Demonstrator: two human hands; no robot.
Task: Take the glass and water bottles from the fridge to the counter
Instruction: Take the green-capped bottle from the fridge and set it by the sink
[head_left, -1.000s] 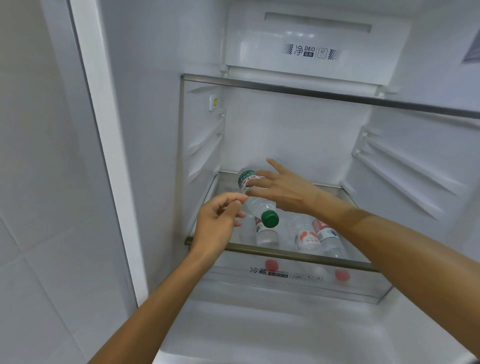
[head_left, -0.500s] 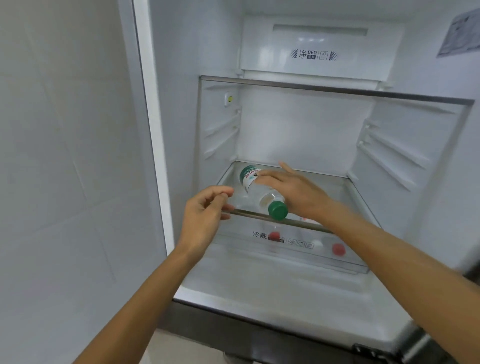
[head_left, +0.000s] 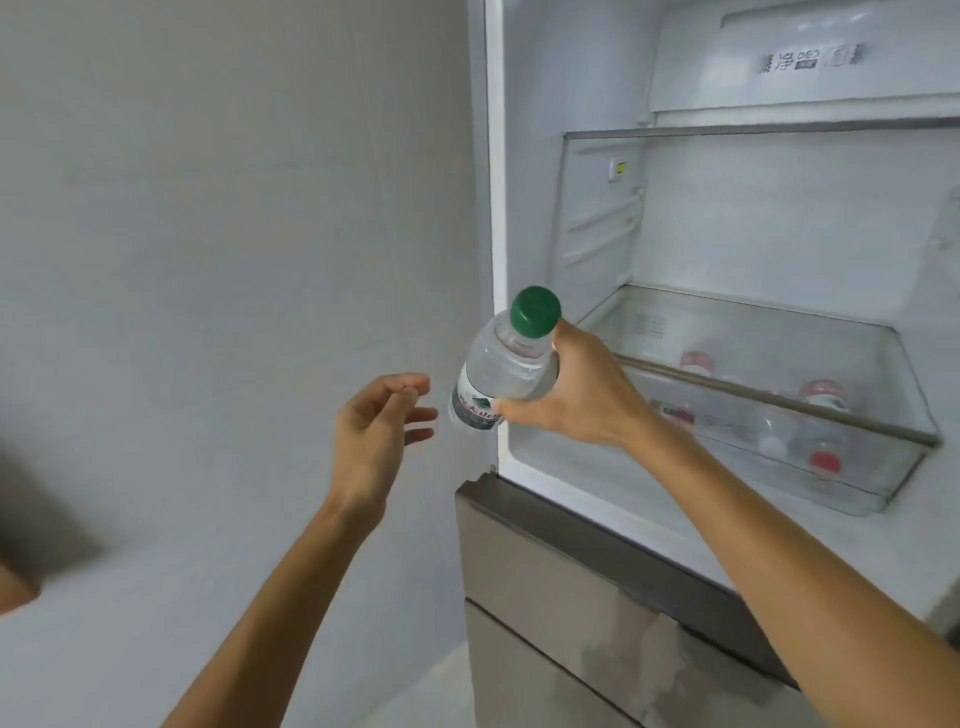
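Observation:
My right hand grips a clear water bottle with a green cap, held upright and slightly tilted in front of the fridge's left edge. My left hand hovers just left of the bottle, fingers apart, holding nothing. Inside the open fridge, a clear drawer holds several red-capped water bottles lying on their sides. No glass is visible.
A pale tiled wall fills the left half of the view. Below the open compartment sits the fridge's grey lower drawer front. A dark blurred shape shows at the far left edge.
My right hand has lifted the green-capped bottle out of the drawer and carried it left, outside the fridge. My left hand moved left with it, and the view swung left.

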